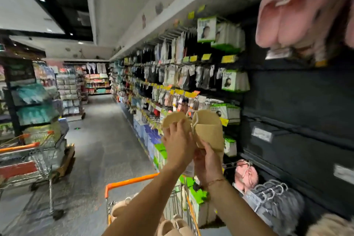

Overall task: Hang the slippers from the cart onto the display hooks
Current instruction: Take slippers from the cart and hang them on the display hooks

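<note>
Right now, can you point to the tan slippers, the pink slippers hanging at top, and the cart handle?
tan slippers (207,130): head view, upper strap.
pink slippers (287,19): head view, fuzzy insole.
cart handle (132,181): head view, orange bar.

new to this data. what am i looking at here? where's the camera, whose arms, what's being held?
There is one picture, taken by a wide-angle camera worn on a person's head, looking forward and down. No robot is involved: the two bare arms reaching up from the bottom edge are the wearer's own.

The place is a shop aisle. The left hand and right hand together hold up a pair of tan slippers, one slipper in each hand, raised toward the display wall on the right.

Below the arms is a shopping cart with an orange handle; more beige slippers lie in it. Pink fluffy slippers already hang high on the right, another pink pair hangs lower down, and grey fluffy slippers hang below those. A second cart stands at the left. The picture is somewhat motion-blurred, so the hooks themselves are hard to make out.
</note>
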